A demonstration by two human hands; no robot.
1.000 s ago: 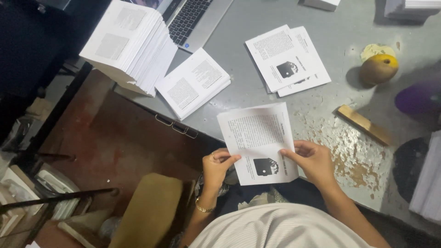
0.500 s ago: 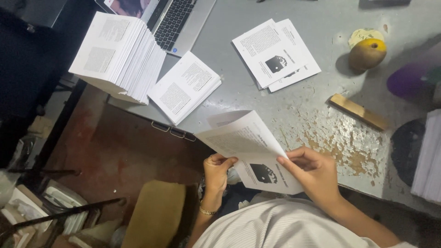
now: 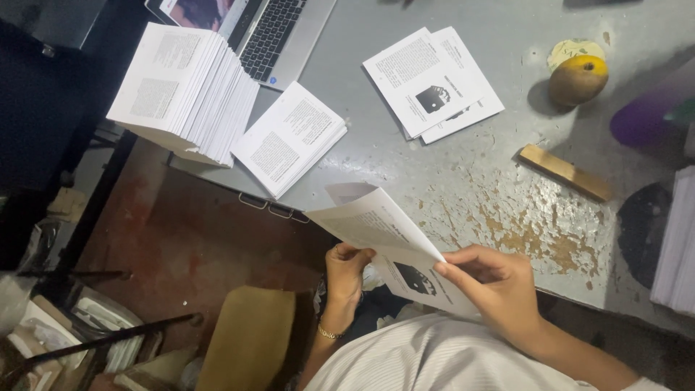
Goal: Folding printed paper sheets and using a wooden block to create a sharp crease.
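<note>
I hold a printed white sheet (image 3: 376, 228) at the near edge of the grey table (image 3: 405, 166); its upper half is folded over toward me. My left hand (image 3: 346, 271) grips the sheet's lower left edge, a thin bracelet on its wrist. My right hand (image 3: 496, 282) pinches the fold on the right side, thumb on top. A dark picture on the sheet shows between my hands.
A tall stack of printed sheets (image 3: 181, 87) and a smaller stack (image 3: 289, 137) lie at the left, near a laptop (image 3: 253, 29). Two sheets (image 3: 431, 83), a round yellow-brown fruit (image 3: 578, 78), a wooden block (image 3: 563, 171) and another paper stack (image 3: 677, 246) lie further right. A chair seat (image 3: 246, 340) is below.
The sheet lay flat under both hands a second ago. Its top half has since been lifted and folded over toward me, with my right hand sliding along the fold.
</note>
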